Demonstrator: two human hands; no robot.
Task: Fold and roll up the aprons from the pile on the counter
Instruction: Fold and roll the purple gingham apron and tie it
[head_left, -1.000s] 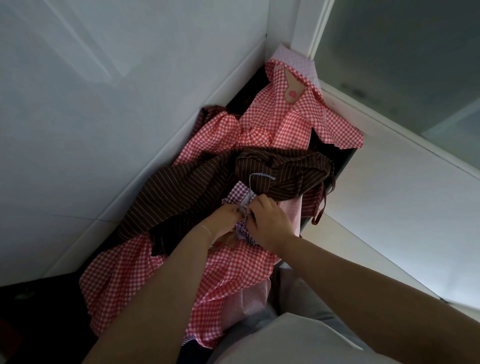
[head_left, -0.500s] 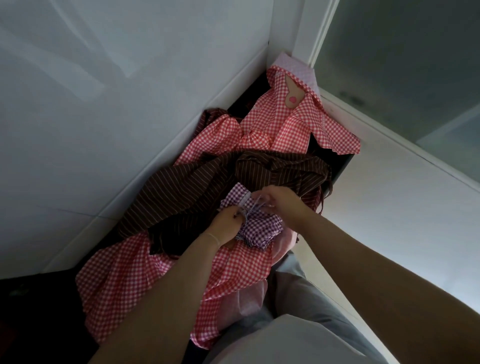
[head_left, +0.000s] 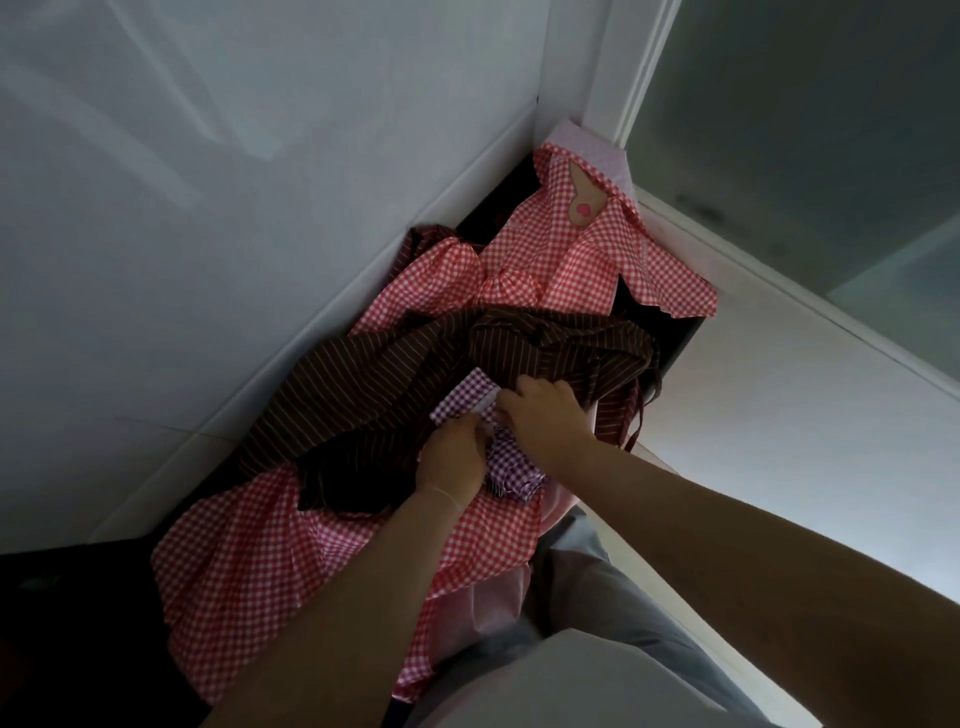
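A pile of aprons covers the dark counter (head_left: 680, 338) along the wall. A red gingham apron (head_left: 291, 566) spreads at the near end, and another red gingham apron (head_left: 571, 260) lies at the far corner. A brown striped apron (head_left: 363, 395) is crumpled across the middle. On top sits a small folded purple gingham apron (head_left: 511, 470). My left hand (head_left: 452, 457) grips its near side with curled fingers. My right hand (head_left: 545, 410) lies over its far part, fingers curled down onto the cloth; whether they pinch it is hidden.
A white tiled wall (head_left: 208, 208) runs along the left of the counter and meets a white frame (head_left: 608, 78) at the far corner. A frosted glass pane (head_left: 805, 130) is at the upper right. My grey trousers (head_left: 597, 597) stand against the counter's near edge.
My right hand has moved from the string near the brown apron down onto the purple bundle. My left hand stays on the bundle's near side. The loose string seen earlier is out of sight.
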